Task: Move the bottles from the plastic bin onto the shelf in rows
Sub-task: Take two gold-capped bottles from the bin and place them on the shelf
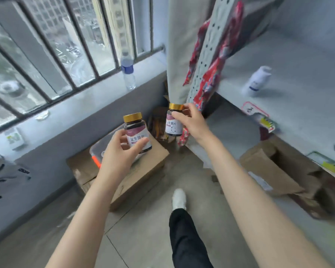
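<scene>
Mid-carry: my left hand (122, 151) grips a gold-capped bottle (136, 130), my right hand (190, 122) a second bottle (173, 120); next, both upright onto the shelf (298, 60).

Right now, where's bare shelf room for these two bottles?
Shelf is bare between the perforated upright and the white bottle, and behind that bottle to the wall. Tight spot: hanging red packets by the right hand.

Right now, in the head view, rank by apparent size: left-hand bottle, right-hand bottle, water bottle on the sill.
1. left-hand bottle, nearest the camera.
2. right-hand bottle and water bottle: about alike, too close to rank.
</scene>
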